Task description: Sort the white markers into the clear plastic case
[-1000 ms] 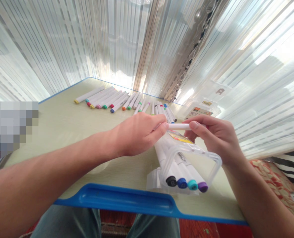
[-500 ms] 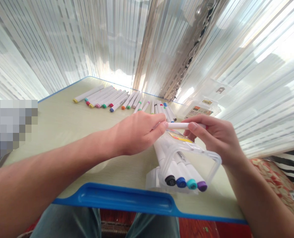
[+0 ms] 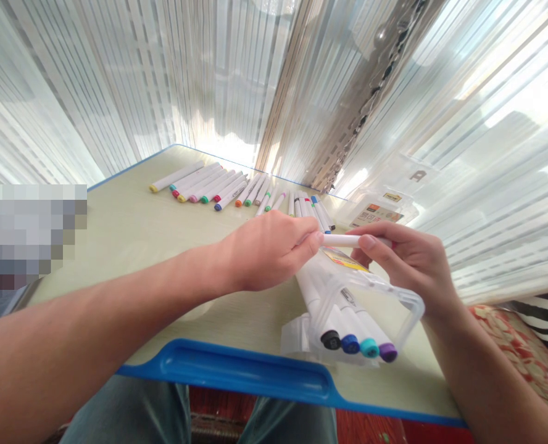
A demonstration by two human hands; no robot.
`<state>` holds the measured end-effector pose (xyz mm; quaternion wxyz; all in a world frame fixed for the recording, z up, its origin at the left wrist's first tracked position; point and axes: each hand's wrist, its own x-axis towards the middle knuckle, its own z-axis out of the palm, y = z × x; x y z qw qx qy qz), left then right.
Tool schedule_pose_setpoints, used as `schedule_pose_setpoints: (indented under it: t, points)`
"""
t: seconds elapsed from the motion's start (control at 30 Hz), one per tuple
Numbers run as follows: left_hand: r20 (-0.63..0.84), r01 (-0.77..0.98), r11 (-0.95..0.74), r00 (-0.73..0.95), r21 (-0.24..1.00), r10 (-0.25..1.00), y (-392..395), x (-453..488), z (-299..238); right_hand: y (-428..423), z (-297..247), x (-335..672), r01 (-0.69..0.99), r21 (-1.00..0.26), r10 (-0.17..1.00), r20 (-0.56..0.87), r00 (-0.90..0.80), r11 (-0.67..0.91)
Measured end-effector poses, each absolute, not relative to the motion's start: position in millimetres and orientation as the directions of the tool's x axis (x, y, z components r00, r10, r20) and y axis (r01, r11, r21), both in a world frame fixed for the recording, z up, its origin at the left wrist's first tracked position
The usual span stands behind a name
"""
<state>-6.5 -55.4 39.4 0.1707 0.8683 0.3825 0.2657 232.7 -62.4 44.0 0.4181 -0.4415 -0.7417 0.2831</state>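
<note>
Both of my hands hold one white marker (image 3: 341, 240) crosswise above a clear plastic case (image 3: 397, 296). My left hand (image 3: 267, 250) pinches its left end with closed fingers. My right hand (image 3: 406, 259) grips its right end between thumb and fingers. The case lies open toward me on the pale table (image 3: 130, 246), and several markers (image 3: 360, 342) rest in it with black, blue, teal and purple caps facing me.
A row of several white markers with coloured caps (image 3: 241, 191) lies along the table's far side. A clear lid with a printed label (image 3: 378, 213) sits at the far right. The table has a blue front lip (image 3: 237, 370). Sheer curtains hang behind.
The view has shifted slightly, so everything sits a little further right. Both hands keep the same hold on the marker.
</note>
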Motion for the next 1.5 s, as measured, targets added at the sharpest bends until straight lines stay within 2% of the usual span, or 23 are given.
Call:
schedule_pose_setpoints:
  t: [1.5]
  points:
    - [0.291,0.585,-0.615,0.556,0.529,0.779,-56.4,-5.6,40.0,-61.1,41.1,234.8,0.417,-0.775,0.879,0.393,-0.270,0.475]
